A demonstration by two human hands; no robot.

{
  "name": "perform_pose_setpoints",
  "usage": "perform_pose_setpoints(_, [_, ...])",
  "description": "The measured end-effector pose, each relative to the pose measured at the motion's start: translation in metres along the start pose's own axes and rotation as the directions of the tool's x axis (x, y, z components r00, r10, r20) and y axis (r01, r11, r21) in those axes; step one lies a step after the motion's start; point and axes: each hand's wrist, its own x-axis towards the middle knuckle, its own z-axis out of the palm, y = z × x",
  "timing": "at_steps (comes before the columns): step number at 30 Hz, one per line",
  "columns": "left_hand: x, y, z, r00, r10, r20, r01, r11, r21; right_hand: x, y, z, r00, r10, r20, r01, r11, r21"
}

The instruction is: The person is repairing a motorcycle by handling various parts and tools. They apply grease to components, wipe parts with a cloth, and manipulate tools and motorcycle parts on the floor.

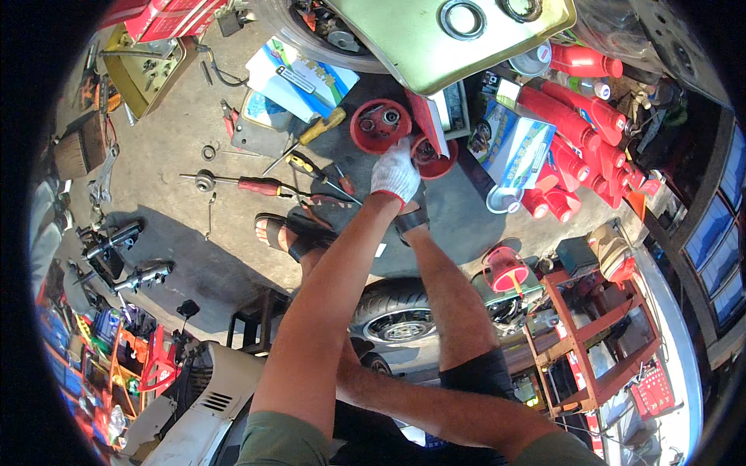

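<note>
My left hand, in a white knit glove with a red cuff, reaches down between two round red bowls. Its fingers are curled at the near-left edge of the right bowl; whatever they hold is hidden. Dark metal parts lie in that bowl, partly under a tilted red panel. Ring-shaped metal parts sit inside the left bowl, just beyond my fingertips. My right forearm crosses low from the right and passes behind my left arm, which hides the right hand's fingers.
A metal tray with rings stands beyond the bowls. Screwdrivers, including a yellow-handled one, lie left on the concrete. Red bottles cluster right beside a blue-white box. A tyre and red metal frame are near my legs.
</note>
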Motion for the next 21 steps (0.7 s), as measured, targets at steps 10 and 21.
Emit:
perform_pose_setpoints(10, [-0.009, 0.006, -0.011, 0.935, -0.141, 0.325, 0.109, 0.987, 0.117, 0.006, 0.014, 0.032, 0.983, 0.179, 0.045, -0.182, 0.895, 0.408])
perform_pose_setpoints(21, [0.004, 0.016, 0.024, 0.794, -0.299, 0.529, 0.065, 0.907, 0.415, -0.031, 0.051, 0.066, 0.925, 0.203, 0.32, -0.364, 0.242, 0.899])
